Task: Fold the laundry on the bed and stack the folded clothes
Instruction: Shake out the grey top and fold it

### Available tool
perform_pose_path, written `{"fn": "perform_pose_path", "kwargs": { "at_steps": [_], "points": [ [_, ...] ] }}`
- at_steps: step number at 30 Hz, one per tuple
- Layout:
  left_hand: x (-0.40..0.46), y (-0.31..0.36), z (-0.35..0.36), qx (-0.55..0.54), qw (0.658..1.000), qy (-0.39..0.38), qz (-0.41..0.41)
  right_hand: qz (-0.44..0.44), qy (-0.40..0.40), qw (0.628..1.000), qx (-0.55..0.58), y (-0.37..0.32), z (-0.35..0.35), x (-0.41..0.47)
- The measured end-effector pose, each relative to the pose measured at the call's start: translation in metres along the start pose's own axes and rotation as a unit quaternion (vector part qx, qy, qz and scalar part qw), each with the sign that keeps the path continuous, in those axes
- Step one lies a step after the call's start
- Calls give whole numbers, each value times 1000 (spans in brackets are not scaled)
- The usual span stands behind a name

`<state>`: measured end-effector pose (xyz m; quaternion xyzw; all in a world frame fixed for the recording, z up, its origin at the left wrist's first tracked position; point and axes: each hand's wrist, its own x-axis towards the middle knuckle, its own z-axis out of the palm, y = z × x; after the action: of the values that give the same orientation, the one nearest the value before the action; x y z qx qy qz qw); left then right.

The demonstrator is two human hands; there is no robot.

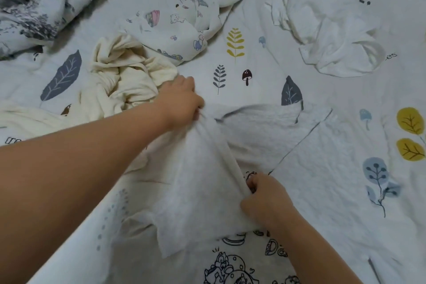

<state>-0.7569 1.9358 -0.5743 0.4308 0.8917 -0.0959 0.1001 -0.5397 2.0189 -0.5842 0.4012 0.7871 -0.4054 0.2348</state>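
Both the left hand (pixel 182 99) and right hand (pixel 265 200) pinch a raised fold of the white shirt (pixel 253 140) spread on the bed (pixel 265 76), which probably wants equal tension and a straight edge.

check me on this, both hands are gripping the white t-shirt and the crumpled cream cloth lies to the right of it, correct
Not quite. The left hand and right hand do both grip the white t-shirt, but the crumpled cream cloth lies to the left of it, beside the left hand, not to the right. The head view shows this. The pile to the upper right is a white cloth.
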Motion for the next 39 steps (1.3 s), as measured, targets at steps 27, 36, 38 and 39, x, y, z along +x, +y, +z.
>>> {"fn": "perform_pose_path", "kwargs": {
  "at_steps": [27, 36, 38, 39],
  "points": [
    [-37, 22, 74, -34, 999, -18, 34, -180, 116, 936, -280, -13, 42, 26],
    [28, 21, 44, -225, 944, 105, -217, 11, 394, 918, -49, 18, -89, 79],
    [41, 9, 44, -279, 934, 46, -220, 62, 336, 936, -88, 29, -109, 98],
    [47, 5, 42, -296, 930, 43, -216, 52, 316, 942, -99, 33, -117, 104]
  ]
}}
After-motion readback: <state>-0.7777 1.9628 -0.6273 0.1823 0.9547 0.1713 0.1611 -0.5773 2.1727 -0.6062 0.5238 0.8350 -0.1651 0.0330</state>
